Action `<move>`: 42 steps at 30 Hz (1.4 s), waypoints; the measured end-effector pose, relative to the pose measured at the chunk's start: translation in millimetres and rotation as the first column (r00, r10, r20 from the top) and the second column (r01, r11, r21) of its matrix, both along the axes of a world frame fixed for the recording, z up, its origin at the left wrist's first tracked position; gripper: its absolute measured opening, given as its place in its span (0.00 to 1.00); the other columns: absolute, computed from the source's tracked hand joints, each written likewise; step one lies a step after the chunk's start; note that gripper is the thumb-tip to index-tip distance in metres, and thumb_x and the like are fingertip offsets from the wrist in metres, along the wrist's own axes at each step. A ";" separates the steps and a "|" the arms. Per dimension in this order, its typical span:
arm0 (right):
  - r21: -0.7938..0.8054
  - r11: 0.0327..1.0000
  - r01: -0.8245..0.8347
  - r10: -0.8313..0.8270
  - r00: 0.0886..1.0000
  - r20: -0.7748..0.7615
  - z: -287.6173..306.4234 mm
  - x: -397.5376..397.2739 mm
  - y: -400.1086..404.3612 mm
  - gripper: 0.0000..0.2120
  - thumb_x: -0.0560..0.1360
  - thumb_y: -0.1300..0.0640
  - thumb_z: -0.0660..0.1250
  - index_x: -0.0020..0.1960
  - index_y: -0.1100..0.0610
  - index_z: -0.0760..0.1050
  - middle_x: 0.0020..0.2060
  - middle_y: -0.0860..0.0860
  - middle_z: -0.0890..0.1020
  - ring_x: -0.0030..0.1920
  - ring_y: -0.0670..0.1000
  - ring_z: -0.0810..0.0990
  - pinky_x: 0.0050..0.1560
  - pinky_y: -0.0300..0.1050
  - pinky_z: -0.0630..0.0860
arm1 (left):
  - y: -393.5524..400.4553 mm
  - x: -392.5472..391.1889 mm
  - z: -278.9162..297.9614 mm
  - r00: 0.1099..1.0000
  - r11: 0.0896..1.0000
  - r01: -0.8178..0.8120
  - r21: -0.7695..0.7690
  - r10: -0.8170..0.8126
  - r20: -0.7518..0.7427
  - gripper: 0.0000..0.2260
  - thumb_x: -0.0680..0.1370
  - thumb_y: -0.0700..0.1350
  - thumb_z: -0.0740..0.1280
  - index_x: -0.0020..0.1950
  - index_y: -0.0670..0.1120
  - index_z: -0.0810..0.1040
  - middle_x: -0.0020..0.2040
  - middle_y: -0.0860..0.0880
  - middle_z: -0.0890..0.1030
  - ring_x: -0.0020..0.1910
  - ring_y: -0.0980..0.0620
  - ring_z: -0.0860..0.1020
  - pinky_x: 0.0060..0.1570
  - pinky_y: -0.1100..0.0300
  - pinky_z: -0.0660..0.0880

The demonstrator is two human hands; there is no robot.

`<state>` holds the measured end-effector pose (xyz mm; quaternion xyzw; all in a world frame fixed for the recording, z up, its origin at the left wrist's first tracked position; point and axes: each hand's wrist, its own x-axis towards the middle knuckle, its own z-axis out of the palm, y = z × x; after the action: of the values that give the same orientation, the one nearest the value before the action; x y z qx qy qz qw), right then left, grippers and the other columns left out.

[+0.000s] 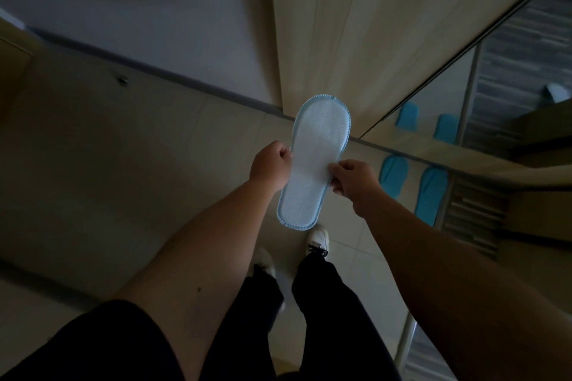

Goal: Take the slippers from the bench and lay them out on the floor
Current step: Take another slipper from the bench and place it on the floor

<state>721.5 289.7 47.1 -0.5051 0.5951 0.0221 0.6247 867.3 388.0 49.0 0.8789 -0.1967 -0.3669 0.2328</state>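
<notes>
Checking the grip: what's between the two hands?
In the head view, the white slipper, pinched at its edges by the left hand and right hand.

Flat disposable slipper [312, 161]: white sole, faint chevron embossing, pale blue stitched edging. Two blue slippers on the floor [413, 184]: solid turquoise. Wooden cabinet panel [371, 25]: light beige, fine vertical grain. Floor tiles [108, 148]: dull beige. Trousers [325, 303] black; lace-up shoes [318, 238] white.

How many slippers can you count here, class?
3: one slipper held up between the left hand and right hand, two blue slippers on the floor by the mirror. Mirror reflections are not counted; more may be hidden.
</notes>
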 end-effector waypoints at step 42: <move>-0.381 0.924 0.032 -0.143 0.953 -0.267 -218.7 67.6 -22.7 0.21 0.79 0.51 0.63 0.70 0.57 0.69 0.66 0.55 0.73 0.63 0.54 0.75 0.63 0.50 0.74 | -64.1 76.7 -226.3 0.856 0.982 -0.131 -0.134 0.044 -0.515 0.10 0.81 0.44 0.60 0.57 0.42 0.78 0.54 0.42 0.82 0.51 0.44 0.82 0.51 0.51 0.81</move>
<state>789.1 267.0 -171.6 -0.5781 0.6957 -0.0457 0.4238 943.9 323.9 -177.4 0.7364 -0.1173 -0.5577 0.3646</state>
